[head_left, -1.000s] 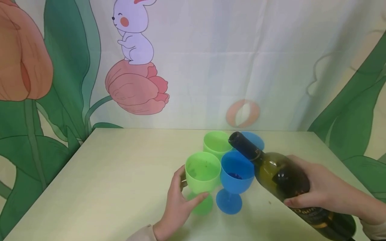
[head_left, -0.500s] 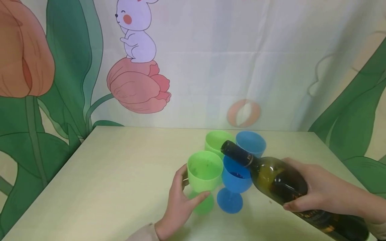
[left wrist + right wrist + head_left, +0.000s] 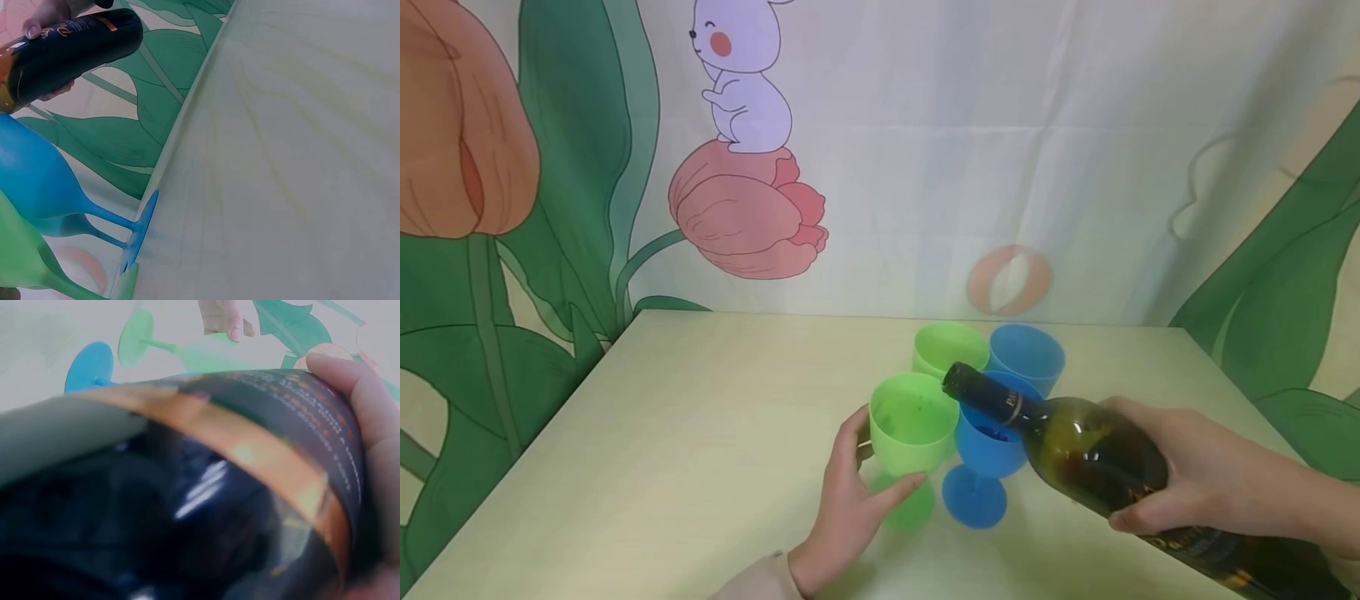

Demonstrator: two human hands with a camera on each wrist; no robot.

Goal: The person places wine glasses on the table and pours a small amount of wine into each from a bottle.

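My right hand [image 3: 1180, 471] grips a dark wine bottle [image 3: 1097, 454] round its body, tilted so the neck points left and up. The bottle's mouth lies at the right rim of the near green goblet [image 3: 913, 425]. My left hand [image 3: 857, 508] holds that goblet round its bowl, thumb in front and fingers behind; small dark specks show inside. Just right of it stands the near blue goblet [image 3: 977, 496], with dark liquid in its bowl, partly hidden by the bottle. In the right wrist view the bottle [image 3: 219, 506] fills most of the picture.
Behind the near pair stand a second green goblet [image 3: 951, 346] and a second blue goblet [image 3: 1028, 354], close together. The pale table [image 3: 700, 433] reaches back to a curtain [image 3: 895, 167] printed with tulips and a rabbit.
The bottle has come down and left, its mouth moving from above the far goblets to the near green goblet's rim. My left hand keeps hold of the goblet.
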